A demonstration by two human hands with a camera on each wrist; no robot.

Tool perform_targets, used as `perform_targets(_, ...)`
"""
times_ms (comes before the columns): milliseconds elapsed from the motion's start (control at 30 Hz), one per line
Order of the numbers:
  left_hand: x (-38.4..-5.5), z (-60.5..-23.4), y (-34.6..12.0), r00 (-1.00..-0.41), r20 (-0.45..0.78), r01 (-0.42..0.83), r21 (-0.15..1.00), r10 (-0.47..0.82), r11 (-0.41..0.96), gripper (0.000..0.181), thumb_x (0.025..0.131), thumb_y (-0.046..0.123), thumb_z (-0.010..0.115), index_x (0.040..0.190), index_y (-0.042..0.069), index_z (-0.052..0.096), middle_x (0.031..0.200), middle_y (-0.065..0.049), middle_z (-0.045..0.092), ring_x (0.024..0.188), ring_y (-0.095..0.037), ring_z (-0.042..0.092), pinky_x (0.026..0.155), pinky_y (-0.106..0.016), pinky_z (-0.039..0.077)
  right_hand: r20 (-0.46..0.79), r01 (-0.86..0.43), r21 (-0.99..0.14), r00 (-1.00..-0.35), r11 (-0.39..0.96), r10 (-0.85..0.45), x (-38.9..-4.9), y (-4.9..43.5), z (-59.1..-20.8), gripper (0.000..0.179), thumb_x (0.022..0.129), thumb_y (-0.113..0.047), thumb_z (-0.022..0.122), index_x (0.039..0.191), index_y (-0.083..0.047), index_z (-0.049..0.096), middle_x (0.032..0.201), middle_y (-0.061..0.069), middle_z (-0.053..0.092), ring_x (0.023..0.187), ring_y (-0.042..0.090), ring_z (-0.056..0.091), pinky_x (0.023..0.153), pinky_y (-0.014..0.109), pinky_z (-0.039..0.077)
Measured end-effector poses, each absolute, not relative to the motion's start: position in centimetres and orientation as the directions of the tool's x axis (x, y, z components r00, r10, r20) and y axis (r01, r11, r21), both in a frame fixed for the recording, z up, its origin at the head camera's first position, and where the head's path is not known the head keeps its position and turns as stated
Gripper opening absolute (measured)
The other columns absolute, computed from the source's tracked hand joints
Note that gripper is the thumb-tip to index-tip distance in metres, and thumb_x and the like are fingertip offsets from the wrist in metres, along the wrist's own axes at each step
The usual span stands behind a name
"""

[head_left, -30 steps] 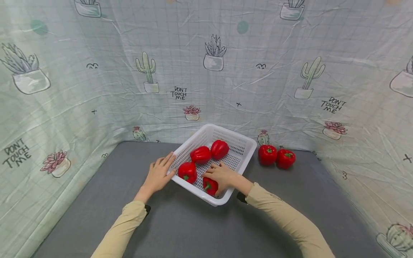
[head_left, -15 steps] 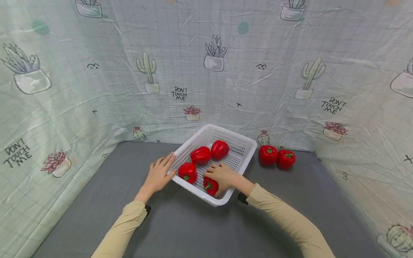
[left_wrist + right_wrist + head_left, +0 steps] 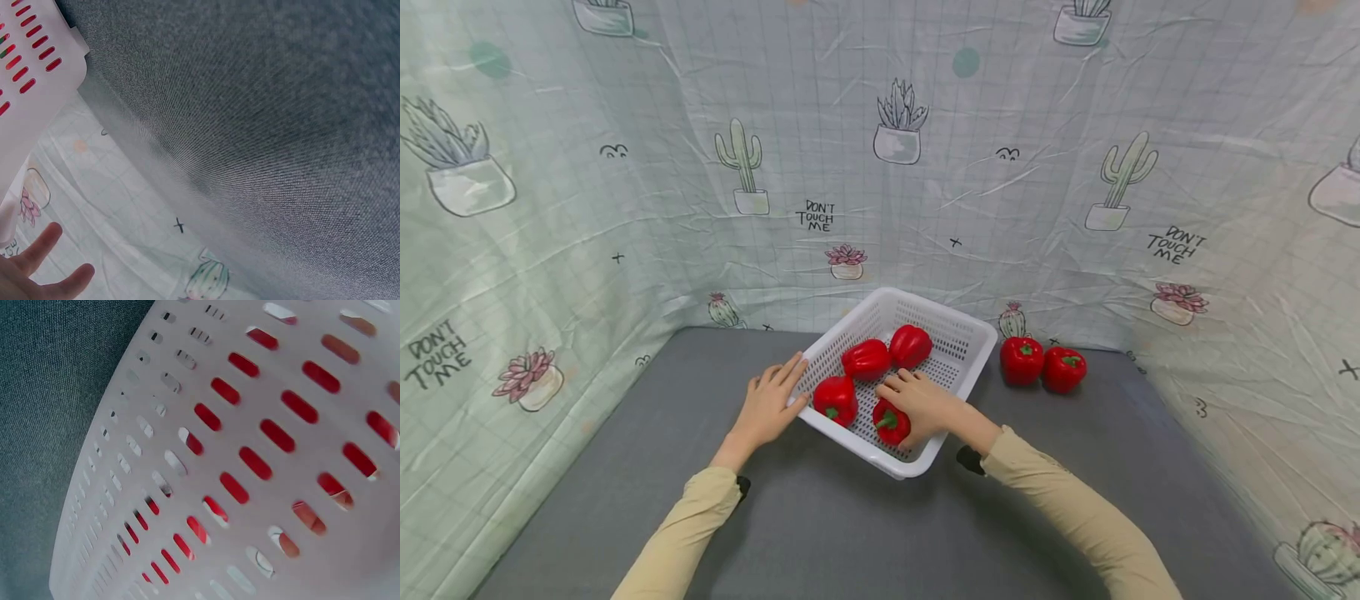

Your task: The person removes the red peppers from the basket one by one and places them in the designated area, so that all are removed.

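A white perforated plastic basket (image 3: 880, 460) stands at an angle near the back of the table. My right hand (image 3: 925, 404) reaches inside its near right corner and grips a red bell pepper (image 3: 891, 423), stem facing me. Three more bell peppers lie in the basket: one (image 3: 836, 400) by the left wall, one (image 3: 867, 360) in the middle, one (image 3: 910, 346) farther back. My left hand (image 3: 767, 404) rests against the left rim with fingers extended. In the right wrist view, the basket wall (image 3: 206, 450) hides most of the hand; red shows through its slots.
Two more red bell peppers, one (image 3: 1022, 361) beside another (image 3: 1064, 369), stand on the grey table (image 3: 820, 533) right of the basket. A cactus-printed curtain (image 3: 880, 217) encloses the back and sides.
My right hand and the bell pepper it grips have shifted slightly away from me, off the near rim. My left hand, the basket and the other peppers have stayed put.
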State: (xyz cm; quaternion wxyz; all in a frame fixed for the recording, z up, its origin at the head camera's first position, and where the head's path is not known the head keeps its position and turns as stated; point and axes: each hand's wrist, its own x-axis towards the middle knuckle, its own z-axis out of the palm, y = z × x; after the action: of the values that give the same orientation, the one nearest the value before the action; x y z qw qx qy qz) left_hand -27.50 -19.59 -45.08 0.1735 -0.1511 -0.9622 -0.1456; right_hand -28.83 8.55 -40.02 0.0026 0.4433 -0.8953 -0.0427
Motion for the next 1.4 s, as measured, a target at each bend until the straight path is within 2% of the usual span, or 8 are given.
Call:
perform_targets(200, -27.6, -45.1, -19.6, -0.892, 0.382, 0.346, 0.234, 0.241, 0.908, 0.055, 0.087, 0.032, 0.047, 0.138, 0.015, 0.035, 0.144, -0.007, 0.032, 0.118, -0.033, 0.038, 0.089, -0.06, 0.029, 0.047, -0.793, 0.069, -0.603, 0.605, -0.796, -28.4, 9.1, -39.6, 0.079, 0.058, -0.045, 0.076, 0.122, -0.014, 0.041, 0.119, 0.004, 0.049, 0.108, 0.021, 0.04, 0.087, 0.041, 0.04)
perform_targets(433, -27.5, -45.0, -19.5, -0.886, 0.398, 0.347, 0.234, 0.237, 0.908, 0.055, 0.087, 0.032, 0.05, 0.137, 0.014, 0.037, 0.144, -0.007, 0.033, 0.117, -0.033, 0.04, 0.089, -0.06, 0.03, 0.16, -0.78, 0.026, -0.614, 0.625, -0.773, -27.8, 10.0, -38.6, 0.077, 0.056, -0.042, 0.078, 0.12, -0.015, 0.044, 0.117, 0.002, 0.051, 0.105, 0.017, 0.041, 0.088, 0.041, 0.042)
perform_targets(733, -27.2, -45.0, -19.4, -0.839, 0.48, 0.396, 0.219, 0.255, 0.892, 0.052, 0.088, 0.035, 0.043, 0.136, 0.013, 0.039, 0.142, -0.007, 0.037, 0.111, -0.035, 0.042, 0.083, -0.06, 0.031, 0.257, -0.806, 0.014, -0.569, 0.592, -0.781, -26.2, 11.2, -37.2, 0.075, 0.059, -0.043, 0.077, 0.122, -0.016, 0.046, 0.118, 0.001, 0.051, 0.106, 0.017, 0.042, 0.088, 0.04, 0.043)
perform_targets(933, -27.4, -45.0, -19.5, -0.872, 0.419, 0.375, 0.238, 0.253, 0.896, 0.055, 0.087, 0.033, 0.047, 0.136, 0.011, 0.038, 0.143, -0.009, 0.034, 0.115, -0.035, 0.04, 0.086, -0.061, 0.03, 0.32, -0.807, 0.036, -0.55, 0.59, -0.772, -25.2, 12.1, -36.7, 0.076, 0.061, -0.049, 0.074, 0.124, -0.018, 0.047, 0.119, 0.002, 0.05, 0.109, 0.018, 0.042, 0.086, 0.04, 0.043)
perform_targets(1200, -27.5, -45.0, -19.6, -0.894, 0.374, 0.346, 0.226, 0.247, 0.91, 0.055, 0.088, 0.034, 0.044, 0.139, 0.015, 0.034, 0.145, -0.006, 0.031, 0.118, -0.032, 0.039, 0.089, -0.059, 0.03, 0.362, -0.788, 0.02, -0.569, 0.616, -0.739, -24.5, 13.5, -36.5, 0.081, 0.056, -0.054, 0.075, 0.124, -0.02, 0.048, 0.117, 0.002, 0.051, 0.109, 0.018, 0.044, 0.084, 0.039, 0.045)
perform_targets(1400, -27.4, -44.9, -19.5, -0.893, 0.379, 0.347, 0.233, 0.244, 0.908, 0.055, 0.088, 0.034, 0.044, 0.138, 0.014, 0.035, 0.144, -0.007, 0.032, 0.118, -0.033, 0.039, 0.089, -0.06, 0.029, 0.419, -0.755, 0.021, -0.589, 0.655, -0.691, -24.1, 14.7, -36.5, 0.082, 0.052, -0.048, 0.08, 0.121, -0.018, 0.049, 0.116, 0.004, 0.053, 0.107, 0.02, 0.047, 0.079, 0.038, 0.047)
